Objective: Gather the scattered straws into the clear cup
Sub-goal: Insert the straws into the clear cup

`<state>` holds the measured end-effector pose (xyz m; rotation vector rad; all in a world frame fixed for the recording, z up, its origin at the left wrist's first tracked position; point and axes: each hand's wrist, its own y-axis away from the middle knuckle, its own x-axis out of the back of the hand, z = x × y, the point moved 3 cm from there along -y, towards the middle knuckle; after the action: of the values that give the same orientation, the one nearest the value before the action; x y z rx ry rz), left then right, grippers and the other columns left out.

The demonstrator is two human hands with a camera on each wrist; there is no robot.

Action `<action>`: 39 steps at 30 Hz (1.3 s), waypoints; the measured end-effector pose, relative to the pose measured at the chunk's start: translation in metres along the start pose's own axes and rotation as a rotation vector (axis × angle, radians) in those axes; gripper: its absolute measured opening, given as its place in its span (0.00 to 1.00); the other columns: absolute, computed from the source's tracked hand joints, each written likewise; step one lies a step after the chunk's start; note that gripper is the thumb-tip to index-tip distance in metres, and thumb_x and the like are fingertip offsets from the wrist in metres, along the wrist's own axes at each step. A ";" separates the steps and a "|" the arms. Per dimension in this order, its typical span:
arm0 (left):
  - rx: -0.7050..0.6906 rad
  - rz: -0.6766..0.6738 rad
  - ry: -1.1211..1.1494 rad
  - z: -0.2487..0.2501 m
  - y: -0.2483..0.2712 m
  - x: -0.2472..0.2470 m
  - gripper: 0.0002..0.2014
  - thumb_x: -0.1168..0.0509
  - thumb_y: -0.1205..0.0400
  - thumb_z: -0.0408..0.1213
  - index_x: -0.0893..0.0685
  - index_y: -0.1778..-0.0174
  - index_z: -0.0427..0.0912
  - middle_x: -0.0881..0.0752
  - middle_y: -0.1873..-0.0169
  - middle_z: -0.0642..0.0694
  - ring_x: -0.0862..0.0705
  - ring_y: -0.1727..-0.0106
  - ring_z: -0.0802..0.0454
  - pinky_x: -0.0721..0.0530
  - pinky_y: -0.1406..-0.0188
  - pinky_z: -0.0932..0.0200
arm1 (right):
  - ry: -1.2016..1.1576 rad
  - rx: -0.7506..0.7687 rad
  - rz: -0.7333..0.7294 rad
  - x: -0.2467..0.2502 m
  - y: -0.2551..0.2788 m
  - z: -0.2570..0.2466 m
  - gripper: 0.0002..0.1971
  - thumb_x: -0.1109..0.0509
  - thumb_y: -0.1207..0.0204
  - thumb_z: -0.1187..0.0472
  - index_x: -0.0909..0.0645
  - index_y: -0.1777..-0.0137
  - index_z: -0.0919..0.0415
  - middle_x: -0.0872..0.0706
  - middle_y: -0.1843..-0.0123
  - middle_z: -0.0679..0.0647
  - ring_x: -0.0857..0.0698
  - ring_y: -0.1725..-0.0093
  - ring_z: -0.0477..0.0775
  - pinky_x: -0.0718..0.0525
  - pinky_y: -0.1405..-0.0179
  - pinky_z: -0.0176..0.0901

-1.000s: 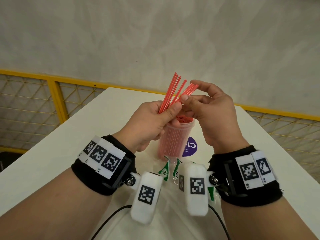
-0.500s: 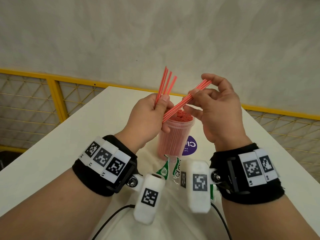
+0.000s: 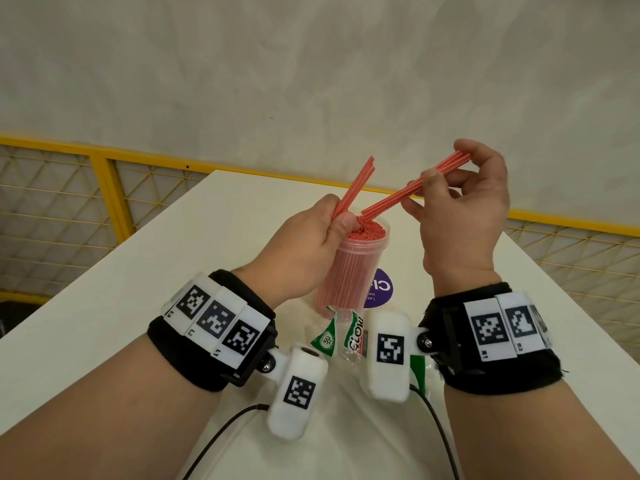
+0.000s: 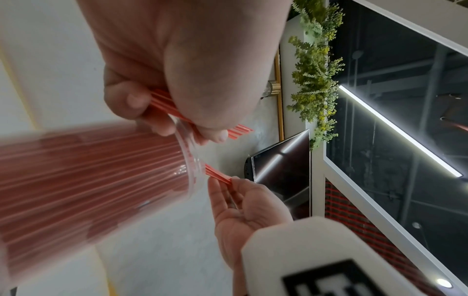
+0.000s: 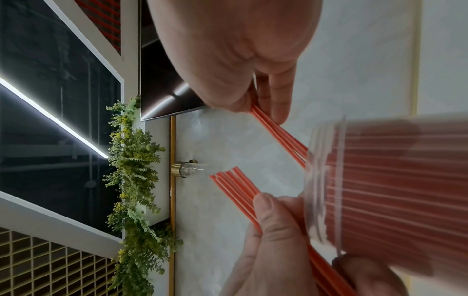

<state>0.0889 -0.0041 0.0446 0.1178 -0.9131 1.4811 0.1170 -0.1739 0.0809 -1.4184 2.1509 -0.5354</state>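
While two forearms fill the bottom of the head view, each wrist carries a black band (image 3: 207,344) faced with white square-patterned tags, and a white plastic camera block (image 3: 298,393) hangs from each on a small bolt, black cables trailing off the lower edge. Between the blocks, low centre, a crumpled green-and-white wrapper (image 3: 341,336) lies on the smooth white table (image 3: 104,306), partly hidden by them. Just above it stands the clear cup (image 3: 349,268), ribbed and packed with thin red straws whose ends fill its mouth; a round purple sticker (image 3: 381,289) shows behind its base. The left hand (image 3: 301,251) covers the cup's left side, thumb and fingers pinching a few straws (image 3: 353,188) that slant up. The right hand (image 3: 464,216), centre right, pinches another small bundle (image 3: 415,185) between thumb and fingertips, its lower end just over the cup's mouth. Farther up, a yellow mesh railing (image 3: 104,188) crosses the frame before a pale mottled wall (image 3: 311,64).
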 end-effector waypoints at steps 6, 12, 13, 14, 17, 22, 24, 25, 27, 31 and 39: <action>0.003 0.012 0.000 0.000 0.000 -0.001 0.16 0.49 0.11 0.48 0.22 0.43 0.42 0.18 0.62 0.60 0.22 0.70 0.70 0.25 0.67 0.61 | 0.041 -0.014 -0.044 -0.005 0.004 0.005 0.18 0.32 0.23 0.69 0.24 0.39 0.49 0.21 0.63 0.47 0.11 0.59 0.57 0.09 0.64 0.52; 0.030 0.050 0.078 -0.001 -0.001 -0.001 0.16 0.49 0.11 0.47 0.22 0.44 0.41 0.14 0.60 0.57 0.22 0.73 0.68 0.25 0.67 0.62 | 0.203 0.074 -0.160 -0.011 0.008 0.005 0.19 0.32 0.24 0.68 0.22 0.42 0.42 0.18 0.62 0.46 0.12 0.64 0.51 0.11 0.58 0.52; 0.048 0.083 0.118 -0.002 -0.001 -0.001 0.16 0.49 0.11 0.47 0.22 0.44 0.40 0.13 0.62 0.58 0.22 0.76 0.68 0.24 0.70 0.65 | 0.264 0.077 -0.225 -0.014 0.010 0.007 0.18 0.31 0.24 0.67 0.20 0.42 0.41 0.16 0.63 0.45 0.13 0.64 0.47 0.13 0.58 0.47; 0.073 0.127 0.157 -0.003 0.000 0.000 0.16 0.49 0.11 0.46 0.22 0.44 0.39 0.14 0.67 0.60 0.22 0.78 0.66 0.24 0.73 0.67 | 0.354 0.082 -0.312 -0.018 0.012 0.009 0.16 0.30 0.24 0.64 0.18 0.43 0.41 0.14 0.62 0.44 0.14 0.63 0.43 0.17 0.57 0.40; 0.128 0.235 0.210 -0.005 0.000 0.002 0.16 0.50 0.10 0.47 0.23 0.44 0.38 0.16 0.65 0.58 0.23 0.81 0.63 0.25 0.77 0.67 | 0.688 0.082 -0.569 -0.024 0.020 0.016 0.11 0.33 0.20 0.58 0.12 0.42 0.47 0.11 0.43 0.43 0.17 0.44 0.40 0.32 0.52 0.25; 0.134 0.218 0.223 -0.005 0.000 0.002 0.15 0.50 0.11 0.48 0.23 0.45 0.40 0.16 0.59 0.56 0.24 0.82 0.62 0.26 0.81 0.69 | 0.601 -0.031 -0.554 -0.020 0.014 0.010 0.14 0.36 0.20 0.60 0.12 0.40 0.50 0.16 0.32 0.44 0.21 0.31 0.43 0.29 0.28 0.35; 0.136 0.207 0.236 -0.005 0.000 0.002 0.15 0.49 0.11 0.47 0.23 0.46 0.39 0.17 0.65 0.57 0.24 0.83 0.62 0.27 0.81 0.69 | 0.595 -0.068 -0.602 -0.019 0.013 0.009 0.15 0.36 0.23 0.60 0.10 0.46 0.46 0.16 0.32 0.41 0.20 0.33 0.39 0.25 0.31 0.36; 0.135 0.205 0.234 -0.005 0.000 0.002 0.16 0.49 0.11 0.47 0.23 0.46 0.39 0.18 0.68 0.58 0.24 0.83 0.62 0.27 0.81 0.69 | 0.636 -0.087 -0.670 -0.019 0.014 0.009 0.15 0.37 0.23 0.59 0.10 0.48 0.43 0.17 0.32 0.39 0.21 0.33 0.37 0.26 0.32 0.34; 0.137 0.204 0.228 -0.005 0.000 0.002 0.16 0.49 0.11 0.47 0.22 0.47 0.39 0.19 0.71 0.59 0.24 0.83 0.62 0.27 0.81 0.68 | 0.709 -0.095 -0.747 -0.019 0.017 0.011 0.15 0.38 0.23 0.58 0.10 0.50 0.41 0.18 0.31 0.38 0.22 0.31 0.38 0.30 0.24 0.45; 0.154 0.195 0.239 -0.004 0.001 0.002 0.15 0.48 0.11 0.47 0.21 0.49 0.42 0.16 0.74 0.61 0.25 0.83 0.63 0.27 0.81 0.69 | 0.666 -0.084 -0.656 -0.019 0.014 0.009 0.14 0.37 0.23 0.57 0.10 0.49 0.43 0.17 0.32 0.38 0.23 0.29 0.40 0.31 0.23 0.52; 0.254 0.062 0.594 0.003 0.004 0.003 0.16 0.44 0.12 0.49 0.15 0.57 0.47 0.12 0.66 0.52 0.28 0.82 0.57 0.35 0.84 0.67 | 0.432 -0.048 -0.508 -0.021 0.017 -0.007 0.13 0.29 0.23 0.55 0.13 0.40 0.49 0.11 0.41 0.44 0.14 0.40 0.42 0.18 0.35 0.46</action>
<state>0.0836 -0.0028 0.0473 -0.1614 -0.2510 1.5612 0.1071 -0.1481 0.0805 -2.0427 2.1095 -1.0639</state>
